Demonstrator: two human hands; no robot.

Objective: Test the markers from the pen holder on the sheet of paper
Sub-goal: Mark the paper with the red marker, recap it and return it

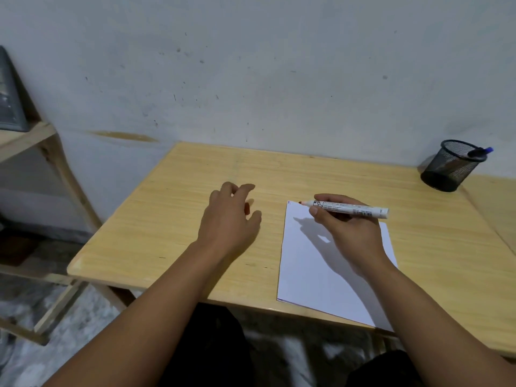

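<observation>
The right hand grips one uncapped white marker, its reddish tip at the sheet of paper's 11 o'clock corner, beside small red marks too fine to read. Its palm is hidden. At 2 o'clock stands one black mesh pen holder holding one blue-ended marker (body mostly hidden). The left hand hovers loosely curled over the wooden table; something reddish shows under it, though I cannot tell what.

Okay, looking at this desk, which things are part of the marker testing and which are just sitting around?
Part of the job:
- white marker, uncapped, held in the right hand
- sheet of paper, small red marks at its top left corner
- mesh pen holder with a blue-capped marker
- left hand, holding what looks like a red cap

Just lying about:
- wooden shelf
- grey box on it
</observation>
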